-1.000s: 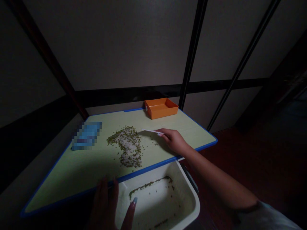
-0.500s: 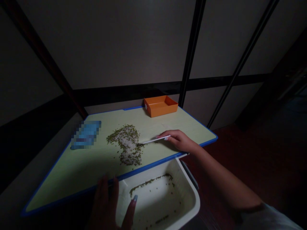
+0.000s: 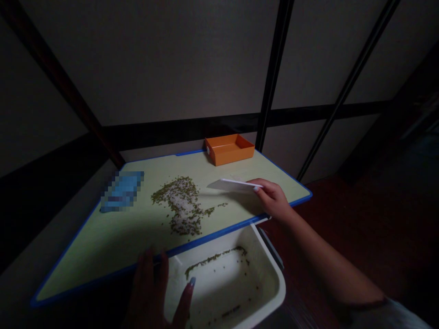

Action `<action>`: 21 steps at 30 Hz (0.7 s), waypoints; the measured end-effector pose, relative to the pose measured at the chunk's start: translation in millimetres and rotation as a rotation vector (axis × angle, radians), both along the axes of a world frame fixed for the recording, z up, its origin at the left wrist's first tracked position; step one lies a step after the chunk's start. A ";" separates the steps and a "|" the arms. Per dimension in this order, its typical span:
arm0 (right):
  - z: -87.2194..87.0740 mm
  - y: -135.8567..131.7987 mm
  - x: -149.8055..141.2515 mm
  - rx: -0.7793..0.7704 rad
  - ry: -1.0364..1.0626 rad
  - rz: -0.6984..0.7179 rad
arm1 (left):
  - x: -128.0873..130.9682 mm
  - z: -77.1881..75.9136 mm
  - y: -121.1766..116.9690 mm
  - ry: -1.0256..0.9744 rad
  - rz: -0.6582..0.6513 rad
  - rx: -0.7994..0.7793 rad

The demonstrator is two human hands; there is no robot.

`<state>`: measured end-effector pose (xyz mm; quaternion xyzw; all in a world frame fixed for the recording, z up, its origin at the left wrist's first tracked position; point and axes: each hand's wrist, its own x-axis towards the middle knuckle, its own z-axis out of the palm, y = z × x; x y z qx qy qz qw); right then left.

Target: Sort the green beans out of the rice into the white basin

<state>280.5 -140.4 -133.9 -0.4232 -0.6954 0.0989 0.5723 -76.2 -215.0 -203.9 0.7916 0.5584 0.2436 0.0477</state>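
My right hand (image 3: 272, 197) is closed on the near end of a thin white card (image 3: 233, 184), pinched between thumb and fingers and tilted just above the tabletop. To its left lies a spread pile of green and whitish grains (image 3: 181, 203), with a thin trail of green ones running toward the card. In shadow at the bottom, my left hand (image 3: 154, 292) straddles the left side of a white plastic basin (image 3: 279, 292), thumb inside and fingers outside. Green grains line the inner edge of the basin's floor, which sits below the table's front edge.
The pale yellow-green table (image 3: 103, 237) has a blue rim. An orange open box (image 3: 233, 156) stands at its back, by the dark-striped panelled wall (image 3: 185, 64). A blurred-out blue packet (image 3: 123, 191) lies at the left edge. Dark reddish floor (image 3: 329, 205) shows at right.
My right hand has drawn the card right and lifted it off the pile, turning its flat face into view. A trail of green grains now shows. My left hand stays at the basin.
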 end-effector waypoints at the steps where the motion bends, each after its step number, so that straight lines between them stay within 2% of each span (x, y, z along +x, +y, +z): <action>1: 2.0 -4.7 0.3 0.037 0.000 -0.058 | 0.3 -1.3 -0.4 -0.001 0.010 0.009; 3: 7.4 -17.9 0.7 0.089 -0.051 -0.120 | 2.4 -3.2 -1.2 0.004 0.001 0.012; 7: 14.6 -54.0 -0.9 0.183 -0.269 -0.095 | 8.1 -4.6 -2.5 0.000 0.016 0.066; 9: 12.3 -71.2 -2.8 0.212 -0.387 -0.066 | 9.7 -5.1 -2.9 -0.014 0.032 0.084; 12: 3.7 -89.1 -5.8 0.209 -0.513 -0.122 | 10.3 -6.5 -3.3 -0.018 0.022 0.046; 15: -3.6 -95.4 -8.8 0.214 -0.561 -0.161 | 10.0 -8.5 -3.0 -0.022 0.026 0.040; 21: -6.3 -89.0 -17.2 0.264 -0.601 -0.213 | 11.3 -9.5 -2.5 -0.081 0.052 0.037</action>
